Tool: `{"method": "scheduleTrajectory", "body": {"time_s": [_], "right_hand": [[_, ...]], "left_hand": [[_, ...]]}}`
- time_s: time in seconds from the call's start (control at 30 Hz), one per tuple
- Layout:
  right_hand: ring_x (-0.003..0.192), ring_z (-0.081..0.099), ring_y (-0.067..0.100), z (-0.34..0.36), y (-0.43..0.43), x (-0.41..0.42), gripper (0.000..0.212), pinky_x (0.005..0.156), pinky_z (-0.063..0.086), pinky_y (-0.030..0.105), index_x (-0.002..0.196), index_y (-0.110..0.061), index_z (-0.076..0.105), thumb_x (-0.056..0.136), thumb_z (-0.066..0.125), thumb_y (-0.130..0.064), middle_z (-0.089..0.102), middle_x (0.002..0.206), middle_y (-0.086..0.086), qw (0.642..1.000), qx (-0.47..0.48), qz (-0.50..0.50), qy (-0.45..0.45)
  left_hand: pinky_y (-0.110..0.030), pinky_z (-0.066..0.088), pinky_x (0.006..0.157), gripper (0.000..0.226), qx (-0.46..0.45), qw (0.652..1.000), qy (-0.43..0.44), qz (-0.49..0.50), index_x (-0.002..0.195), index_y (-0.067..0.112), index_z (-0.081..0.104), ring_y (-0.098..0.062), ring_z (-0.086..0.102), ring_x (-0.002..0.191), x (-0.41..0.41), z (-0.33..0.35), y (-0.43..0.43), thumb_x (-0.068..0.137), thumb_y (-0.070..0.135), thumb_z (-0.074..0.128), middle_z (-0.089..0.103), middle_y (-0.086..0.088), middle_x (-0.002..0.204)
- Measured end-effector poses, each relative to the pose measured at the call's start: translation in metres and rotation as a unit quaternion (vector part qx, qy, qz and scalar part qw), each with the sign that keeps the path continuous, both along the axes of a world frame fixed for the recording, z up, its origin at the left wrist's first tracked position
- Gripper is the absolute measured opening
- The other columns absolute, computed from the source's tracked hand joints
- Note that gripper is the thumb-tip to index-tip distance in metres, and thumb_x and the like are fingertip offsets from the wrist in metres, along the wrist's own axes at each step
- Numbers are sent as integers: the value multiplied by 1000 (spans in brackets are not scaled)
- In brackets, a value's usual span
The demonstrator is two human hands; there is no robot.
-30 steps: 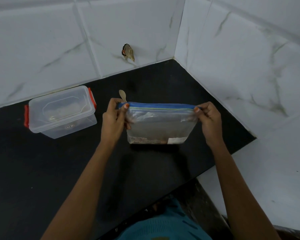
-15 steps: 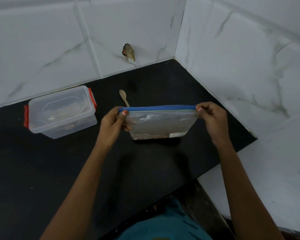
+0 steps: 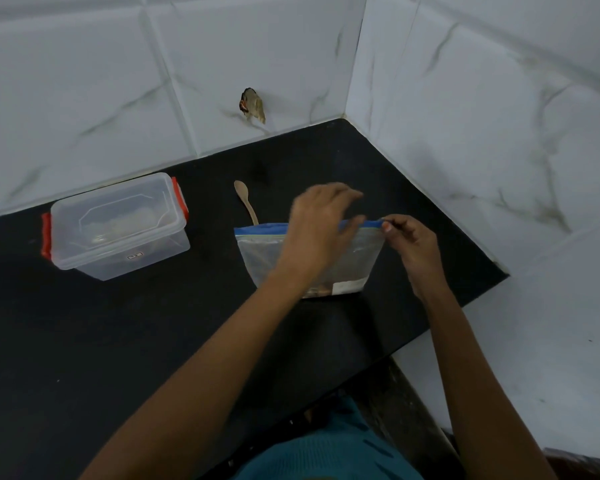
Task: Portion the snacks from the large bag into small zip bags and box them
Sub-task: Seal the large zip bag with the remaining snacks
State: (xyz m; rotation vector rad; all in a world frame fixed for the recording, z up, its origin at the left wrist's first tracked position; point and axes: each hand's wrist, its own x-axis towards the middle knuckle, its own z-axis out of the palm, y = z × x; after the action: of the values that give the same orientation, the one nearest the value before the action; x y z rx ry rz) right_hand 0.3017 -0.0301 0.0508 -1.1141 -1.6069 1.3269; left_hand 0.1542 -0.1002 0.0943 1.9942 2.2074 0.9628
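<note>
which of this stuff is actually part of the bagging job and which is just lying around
Part of the job:
- zip bag, its blue top corner pinched by the right hand, with the left hand blurred over the zip
- clear box with red clips, lid on
- wooden spoon, probably for scooping

Just there:
- dark object on the wall tile
- black counter under everything

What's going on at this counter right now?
A person holds a zip bag upright on the black countertop. The right hand pinches its top right corner. The left hand, blurred, is at the blue zip strip near that corner; its grip is unclear. A wooden spoon lies just behind the bag, and a clear lidded box with red clips sits apart to the left.
</note>
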Motion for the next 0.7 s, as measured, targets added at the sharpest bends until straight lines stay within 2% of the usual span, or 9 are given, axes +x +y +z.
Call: {"method": "scheduleTrajectory", "body": {"time_s": [0.07,0.13,0.2,0.3,0.37,0.53,0.6,0.7], "right_hand": [[89,61,-2,-2,0,0,16,74,51,12,100,-20,60,89,55,-10,63,97,-6,1000,-9,-9,15],[93,62,0,-5,-1,2,19,77,52,15,105,-24,57,89,55,-13,62,100,-9,998,-40,-21,43],[93,61,0,-8,-2,4,20,77,52,14,106,-25,56,88,56,-15,61,100,-11,998,-52,-29,36],[76,59,-11,-13,-5,8,12,65,47,4,95,-17,60,86,59,-9,61,90,-8,999,-40,-19,-14],[69,58,-12,-16,-6,7,9,61,45,4,85,-16,61,85,60,-7,61,84,-7,999,-30,-17,-34],[69,58,-11,-16,-6,6,11,62,46,6,81,-17,59,86,58,-7,60,83,-6,999,-26,-15,-26],[73,59,-12,-12,-6,7,10,63,48,8,88,-17,59,86,59,-7,60,88,-8,999,-34,4,-15],[80,61,-12,-5,-5,7,20,67,48,7,98,-22,57,85,59,-6,60,94,-11,999,-26,1,24]], "left_hand": [[-29,35,96,38,-72,996,20,-47,124,18,56,-18,51,117,14,-2,18,91,36,54,56,-2,126],[-29,41,87,33,-114,992,6,-50,118,18,61,-18,56,107,19,-2,29,91,36,55,61,-1,117],[-29,45,83,25,-137,990,-24,-40,109,19,64,-16,59,101,19,-1,33,91,33,54,64,1,110],[-27,46,79,17,-136,988,-61,-30,101,18,66,-13,61,95,18,0,34,91,27,56,65,2,104],[-26,45,77,16,-123,989,-85,-17,100,19,67,-12,60,94,18,0,33,91,25,56,66,3,102],[-31,50,84,15,-115,985,-132,-3,100,19,68,-11,61,93,16,2,37,91,22,57,66,4,102],[-35,51,87,15,-126,980,-154,-22,100,17,69,-13,61,94,14,2,38,89,22,59,67,2,102],[-38,51,87,14,-133,977,-163,-46,98,15,70,-14,62,92,11,5,40,87,20,62,68,-1,99]]}}
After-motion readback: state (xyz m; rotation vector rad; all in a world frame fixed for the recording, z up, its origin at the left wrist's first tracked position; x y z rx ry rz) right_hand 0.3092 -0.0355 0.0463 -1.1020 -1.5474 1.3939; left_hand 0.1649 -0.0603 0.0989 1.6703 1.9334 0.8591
